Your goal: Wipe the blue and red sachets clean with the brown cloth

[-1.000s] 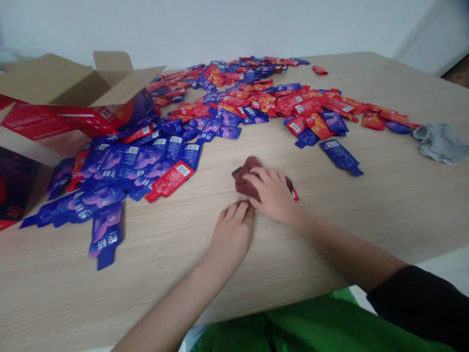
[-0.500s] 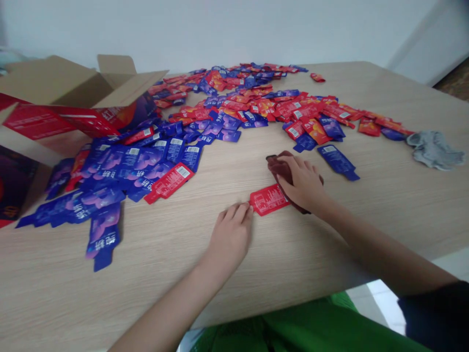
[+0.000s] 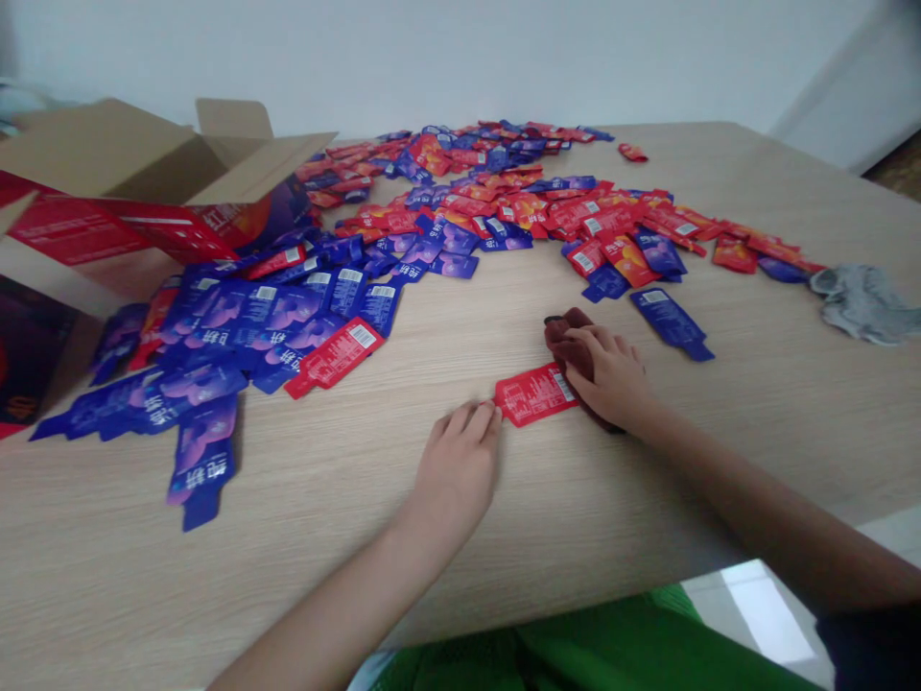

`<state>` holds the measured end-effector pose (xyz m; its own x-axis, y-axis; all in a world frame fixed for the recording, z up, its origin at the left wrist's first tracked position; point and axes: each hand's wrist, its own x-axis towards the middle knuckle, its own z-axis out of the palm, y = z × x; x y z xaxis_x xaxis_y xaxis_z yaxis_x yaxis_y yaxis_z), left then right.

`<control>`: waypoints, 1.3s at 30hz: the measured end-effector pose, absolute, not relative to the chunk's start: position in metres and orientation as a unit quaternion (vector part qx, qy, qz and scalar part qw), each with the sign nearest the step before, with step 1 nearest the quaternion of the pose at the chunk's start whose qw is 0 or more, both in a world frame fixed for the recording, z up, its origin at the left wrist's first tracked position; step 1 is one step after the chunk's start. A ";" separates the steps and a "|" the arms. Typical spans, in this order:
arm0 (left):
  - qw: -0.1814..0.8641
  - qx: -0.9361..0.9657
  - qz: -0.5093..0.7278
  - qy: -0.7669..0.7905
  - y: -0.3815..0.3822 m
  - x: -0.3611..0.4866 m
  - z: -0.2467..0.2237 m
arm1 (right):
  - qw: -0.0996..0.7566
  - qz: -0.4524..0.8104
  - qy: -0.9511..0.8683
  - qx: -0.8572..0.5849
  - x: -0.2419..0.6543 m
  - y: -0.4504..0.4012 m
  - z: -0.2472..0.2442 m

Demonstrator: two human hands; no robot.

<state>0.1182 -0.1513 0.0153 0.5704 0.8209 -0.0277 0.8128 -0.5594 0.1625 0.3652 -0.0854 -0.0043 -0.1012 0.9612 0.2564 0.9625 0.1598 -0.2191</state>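
Note:
A red sachet (image 3: pixel 533 394) with white print lies flat on the table in front of me. My left hand (image 3: pixel 461 451) pinches its narrow left end between closed fingers. Bunched under my right hand (image 3: pixel 610 376) is a dark brown cloth (image 3: pixel 572 347), which covers the sachet's right end. The fingers of that hand are closed around the cloth. Just right of it lies a single blue sachet (image 3: pixel 672 322). To the left, another red sachet (image 3: pixel 335 356) rests at the edge of overlapping blue sachets (image 3: pixel 277 312).
An open cardboard box (image 3: pixel 165 182) stands at the left. A long heap of red and blue sachets (image 3: pixel 504 206) stretches across the back of the table (image 3: pixel 345 537). A grey crumpled cloth (image 3: pixel 867 302) lies at the far right, and one red sachet (image 3: pixel 633 153) sits apart behind.
My right hand has slid the brown cloth slightly right along the red sachet, and more of its barcode shows. My left hand keeps its grip on the narrow end.

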 end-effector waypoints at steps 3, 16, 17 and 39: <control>0.076 0.881 0.028 0.466 -0.152 0.119 0.014 | 0.181 0.000 -0.738 -0.650 0.356 -0.084 0.009; 0.082 0.876 0.031 0.474 -0.153 0.122 0.015 | 0.173 -0.018 -0.760 -0.627 0.336 -0.095 -0.007; 0.083 0.877 0.034 0.473 -0.153 0.122 0.015 | 0.171 -0.021 -0.744 -0.646 0.351 -0.093 -0.008; 0.065 0.880 0.046 0.469 -0.154 0.116 0.010 | 0.417 -0.031 -0.727 -0.545 0.323 -0.093 0.072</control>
